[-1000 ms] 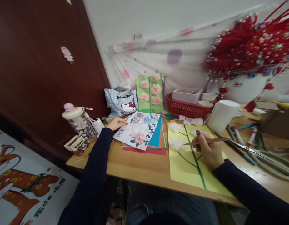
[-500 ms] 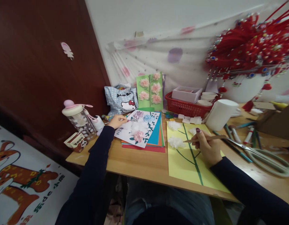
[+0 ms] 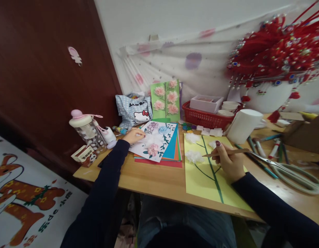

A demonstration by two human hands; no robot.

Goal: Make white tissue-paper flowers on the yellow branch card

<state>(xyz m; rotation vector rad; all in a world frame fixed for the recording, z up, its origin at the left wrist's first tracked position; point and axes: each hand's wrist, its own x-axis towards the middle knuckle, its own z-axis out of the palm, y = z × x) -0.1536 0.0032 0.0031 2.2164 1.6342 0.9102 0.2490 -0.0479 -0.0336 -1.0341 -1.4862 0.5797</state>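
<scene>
My right hand grips a brown pointed wooden stick, its tip beside a white tissue puff. That puff lies on a yellow sheet with a dark green stem and branches drawn on it. Another white puff is higher on the sheet, and one more is partly behind my right fingers. My left hand is over the left edge of a white paper decorated with flowers and leaves. Its fingers are pinched near pale, fluffy white material; what they hold is unclear.
Coloured paper lies under the white paper. A green flower card leans at the back beside a bag. To the right are a red basket, a white cup, scissors and several pens. A bottle stands left.
My left hand has shifted slightly right and towards me, over the white paper. My right hand and the wooden stick have hardly moved.
</scene>
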